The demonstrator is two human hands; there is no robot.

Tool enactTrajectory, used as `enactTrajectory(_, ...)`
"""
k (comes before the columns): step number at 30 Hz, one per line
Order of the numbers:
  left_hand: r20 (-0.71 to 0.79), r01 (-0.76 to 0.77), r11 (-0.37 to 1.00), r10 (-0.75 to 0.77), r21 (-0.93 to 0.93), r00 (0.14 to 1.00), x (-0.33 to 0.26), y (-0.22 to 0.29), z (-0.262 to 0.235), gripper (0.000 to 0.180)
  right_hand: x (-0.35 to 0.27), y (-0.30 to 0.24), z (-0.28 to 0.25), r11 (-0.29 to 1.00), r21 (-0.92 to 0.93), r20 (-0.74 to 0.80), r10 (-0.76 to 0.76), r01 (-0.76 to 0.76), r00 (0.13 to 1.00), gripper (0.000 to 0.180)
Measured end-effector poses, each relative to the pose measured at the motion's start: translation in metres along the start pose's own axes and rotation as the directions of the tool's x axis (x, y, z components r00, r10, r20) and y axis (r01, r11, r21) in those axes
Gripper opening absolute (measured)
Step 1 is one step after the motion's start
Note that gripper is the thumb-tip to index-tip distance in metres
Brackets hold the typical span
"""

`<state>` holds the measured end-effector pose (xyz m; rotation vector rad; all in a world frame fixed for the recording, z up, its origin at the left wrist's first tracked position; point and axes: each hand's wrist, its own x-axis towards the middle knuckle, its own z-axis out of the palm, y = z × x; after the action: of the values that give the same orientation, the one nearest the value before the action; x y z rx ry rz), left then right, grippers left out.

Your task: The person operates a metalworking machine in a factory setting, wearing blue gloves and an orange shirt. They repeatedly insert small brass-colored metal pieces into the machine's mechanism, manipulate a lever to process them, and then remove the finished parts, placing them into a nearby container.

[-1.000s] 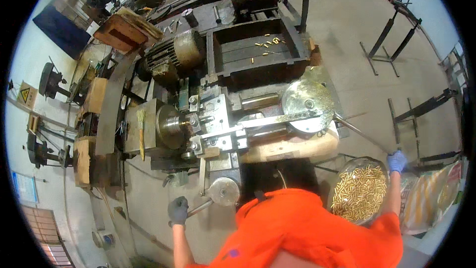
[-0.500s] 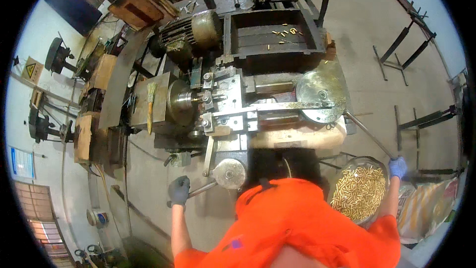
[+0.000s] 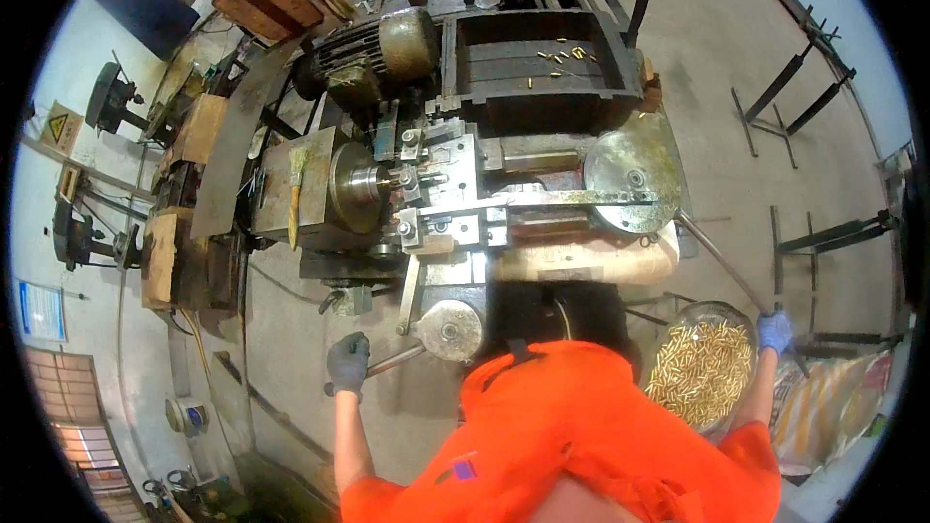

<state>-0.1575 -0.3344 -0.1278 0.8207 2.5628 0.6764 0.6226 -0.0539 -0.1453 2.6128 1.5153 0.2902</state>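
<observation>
Left hand [image 3: 347, 361], dark glove, fingers wrapped shut around the end of a thin steel lever [image 3: 392, 362] that runs right to a round grey handwheel [image 3: 451, 330] at the lathe front. Right hand [image 3: 774, 331], blue glove, closed on the lower end of a long slim metal bar [image 3: 719, 260]; the bar angles up-left to a large brass-flecked disc [image 3: 635, 180] on the lathe's right side. Just beside the right hand, lower left: round bowl [image 3: 702, 372] full of small brass cylinders. Chuck [image 3: 358, 186] sits left of the tool slide [image 3: 448, 189]. Few loose brass pieces in the dark tray [image 3: 542, 58] behind. Orange shirt [image 3: 572, 436] blocks the lathe's near edge. Black steel stands [image 3: 794, 97] on the floor, right.
</observation>
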Motion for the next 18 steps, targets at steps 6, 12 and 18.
enactTrajectory(6, 0.016, 0.029, 0.999, -0.029, -0.03, 0.999, -0.002, 0.009, -0.002, 0.026, -0.005, 0.001, -0.003, 0.999, 0.04, 0.043, 0.006, -0.008, 0.999, 0.033)
enactTrajectory(12, 0.003, 0.044, 0.998, -0.044, -0.042, 0.999, 0.001, 0.001, 0.001, 0.025, -0.014, -0.002, -0.01, 0.999, 0.035, 0.029, 0.006, -0.007, 1.0, 0.033)
enactTrajectory(18, -0.002, 0.025, 0.999, -0.025, -0.047, 1.0, -0.001, 0.002, -0.001, 0.023, -0.023, -0.009, -0.025, 1.0, 0.014, 0.09, 0.02, -0.022, 0.996, 0.038)
